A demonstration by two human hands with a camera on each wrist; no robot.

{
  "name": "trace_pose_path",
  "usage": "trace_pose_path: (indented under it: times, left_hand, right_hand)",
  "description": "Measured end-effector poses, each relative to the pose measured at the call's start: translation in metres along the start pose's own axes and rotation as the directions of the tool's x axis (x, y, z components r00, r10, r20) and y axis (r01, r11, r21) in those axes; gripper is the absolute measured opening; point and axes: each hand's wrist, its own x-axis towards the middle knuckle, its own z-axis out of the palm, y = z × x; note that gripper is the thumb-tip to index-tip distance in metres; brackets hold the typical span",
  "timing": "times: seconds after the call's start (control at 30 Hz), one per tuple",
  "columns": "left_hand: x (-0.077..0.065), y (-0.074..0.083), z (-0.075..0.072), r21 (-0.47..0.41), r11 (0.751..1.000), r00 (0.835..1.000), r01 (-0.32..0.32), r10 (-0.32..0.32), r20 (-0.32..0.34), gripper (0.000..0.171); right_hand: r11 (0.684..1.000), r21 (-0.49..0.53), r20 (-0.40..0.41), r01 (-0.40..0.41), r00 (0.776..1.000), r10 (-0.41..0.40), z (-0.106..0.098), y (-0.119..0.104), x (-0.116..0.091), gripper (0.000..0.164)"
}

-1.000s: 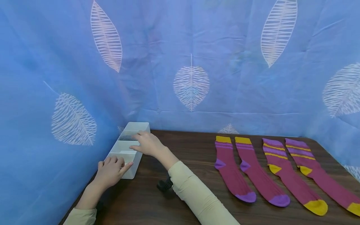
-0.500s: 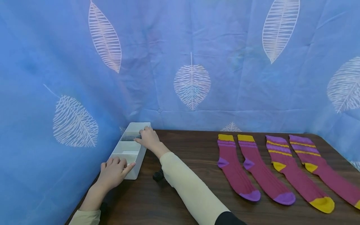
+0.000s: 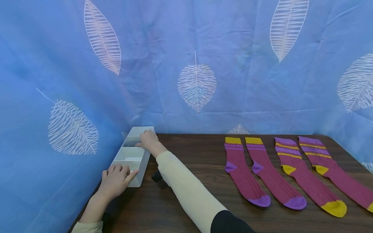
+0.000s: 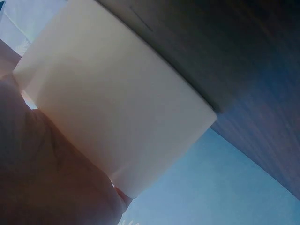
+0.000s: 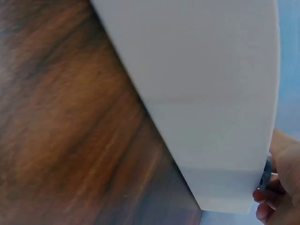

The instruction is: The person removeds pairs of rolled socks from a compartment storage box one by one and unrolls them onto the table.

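A long white divided box (image 3: 141, 168) stands at the table's left side. My left hand (image 3: 114, 181) lies over its near end, fingers bent over the rim and thumb stretched toward the right corner; in the left wrist view the hand (image 4: 51, 164) spans that end wall. My right hand (image 3: 149, 141) reaches over the box's right rim toward a compartment near the back. A grey mesh-like item (image 3: 131, 142) shows in that compartment. From the right wrist view, the right fingers pinch a small dark grey thing (image 5: 266, 173) at the rim; its kind is unclear.
Two maroon socks with yellow cuffs and purple toes, the first sock (image 3: 243, 174) leftmost, lie flat on the dark wooden table (image 3: 186, 161). Right of them lie two maroon socks with striped cuffs and yellow toes, one sock (image 3: 309, 181) nearer. A blue leaf-patterned curtain (image 3: 163, 64) closes off the back and left.
My right hand has lowered from above the box onto its right rim, and its fingers have closed on the grey item. The left hand has stayed at the near end.
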Motion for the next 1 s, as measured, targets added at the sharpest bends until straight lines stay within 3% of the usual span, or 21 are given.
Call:
trace_pose_path:
  times: [0.33,0.57,0.8,1.0]
  left_hand:
    - [0.001,-0.003,0.001,0.009,1.0,1.0,-0.004,0.004,-0.023,0.057]
    - [0.001,-0.001,0.002,0.006,1.0,1.0,-0.006,0.006,-0.016,0.056]
    - [0.0,-0.001,0.002,0.006,1.0,0.999,-0.009,0.01,-0.039,0.054]
    - [0.001,-0.001,0.003,0.013,1.0,1.0,-0.007,0.007,-0.026,0.055]
  right_hand:
    - [0.991,0.133,0.097,-0.021,0.995,0.008,-0.001,0.005,0.014,0.031]
    - [0.994,0.103,0.163,-0.033,0.986,0.016,0.008,0.01,0.02,0.024]
    - [0.995,0.084,0.118,-0.049,0.992,0.039,0.015,0.006,0.019,0.033]
    - [0.996,0.08,0.004,-0.031,1.0,0.031,0.02,0.01,0.012,0.015]
